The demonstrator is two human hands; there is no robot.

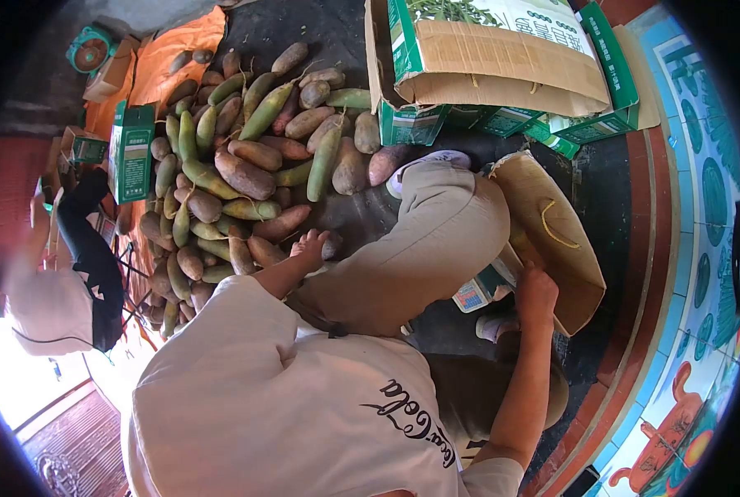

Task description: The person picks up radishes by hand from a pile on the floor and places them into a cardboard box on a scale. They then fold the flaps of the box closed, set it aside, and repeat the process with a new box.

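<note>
My left hand (308, 249) is beside my knee at the near edge of a heap of roots, its fingers curled against a dark brown radish (331, 245) partly hidden by the hand and my leg. My right hand (536, 291) is closed on the near edge of an open cardboard box (581, 269), which stands tilted and has a yellow cord handle (557, 226). The heap mixes long green radishes (326, 162) with soil-brown radish-like roots (244, 174). Most of the box's inside is hidden from me.
Several green printed cartons (502, 62) stand at the far right. A scale (471, 296) sits on the floor between my legs and the box. Another person (55, 306) works at left near a small green carton (132, 152). A tiled wall (705, 207) borders the right side.
</note>
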